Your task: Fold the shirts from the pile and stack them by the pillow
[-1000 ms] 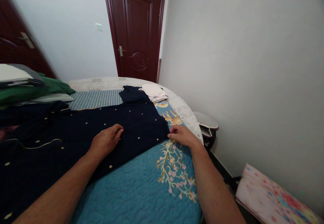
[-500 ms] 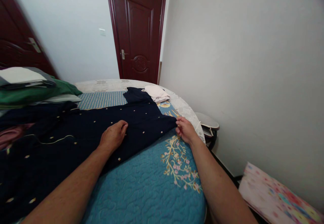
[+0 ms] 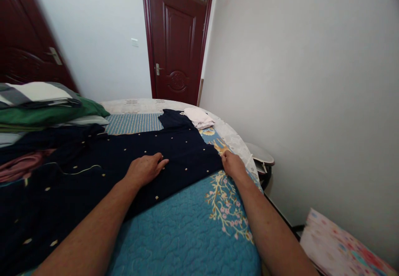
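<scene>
A dark navy garment (image 3: 177, 151) with small pale flower motifs and light piping lies spread over a blue quilted cover. My left hand (image 3: 145, 170) rests on top of it near the middle, thumb and index finger apart, its other fingers partly hidden. At the garment's right end, my right hand (image 3: 233, 164) is closed on the hem edge, fingertips curled around the cloth. A folded pale pink cloth (image 3: 199, 118) lies just beyond, touching the navy fabric.
Folded clothes (image 3: 46, 101) are piled at the left, with a rolled dusty-pink cloth (image 3: 23, 166) beside them. The blue quilted cover (image 3: 174, 242) lies over a rounded surface with a pale patterned cloth (image 3: 230, 136). A round-topped stool (image 3: 262, 153) and a floral box (image 3: 339, 242) stand by the wall.
The hem end has gone from a gathered point to a wider, flatter edge at my right hand. My left thumb has parted from the index finger. The view has shifted slightly left.
</scene>
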Demonstrator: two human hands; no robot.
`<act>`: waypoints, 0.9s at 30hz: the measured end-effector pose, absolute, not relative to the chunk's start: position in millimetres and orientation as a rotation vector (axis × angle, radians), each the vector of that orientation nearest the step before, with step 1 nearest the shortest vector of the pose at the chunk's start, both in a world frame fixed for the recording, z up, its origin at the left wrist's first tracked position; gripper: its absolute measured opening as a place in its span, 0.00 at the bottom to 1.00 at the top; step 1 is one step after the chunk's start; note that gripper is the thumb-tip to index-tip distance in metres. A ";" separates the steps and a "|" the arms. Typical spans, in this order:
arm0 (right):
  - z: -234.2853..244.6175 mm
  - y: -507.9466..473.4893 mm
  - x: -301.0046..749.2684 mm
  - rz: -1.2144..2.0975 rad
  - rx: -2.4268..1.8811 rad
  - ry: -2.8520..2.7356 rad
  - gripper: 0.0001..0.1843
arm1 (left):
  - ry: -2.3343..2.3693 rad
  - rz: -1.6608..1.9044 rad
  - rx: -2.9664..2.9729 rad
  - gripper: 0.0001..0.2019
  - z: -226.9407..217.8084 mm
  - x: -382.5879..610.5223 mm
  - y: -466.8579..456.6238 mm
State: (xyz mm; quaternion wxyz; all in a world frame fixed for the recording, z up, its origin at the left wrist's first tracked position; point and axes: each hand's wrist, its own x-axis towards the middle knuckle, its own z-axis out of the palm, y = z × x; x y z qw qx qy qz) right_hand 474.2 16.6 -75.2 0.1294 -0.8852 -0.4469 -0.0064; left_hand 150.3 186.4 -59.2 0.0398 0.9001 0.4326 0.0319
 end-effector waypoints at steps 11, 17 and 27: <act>-48.5 72.8 489.1 -0.194 -2.179 -1.620 0.24 | 1.336 0.181 2.752 0.25 -67.4 149.0 188.3; -79.9 100.7 474.1 -0.187 -2.218 -1.910 0.26 | 1.409 0.228 2.714 0.24 -65.7 148.9 173.3; -97.4 101.1 488.3 -0.542 -2.327 -1.705 0.19 | 1.470 0.503 2.659 0.25 -61.7 144.3 169.7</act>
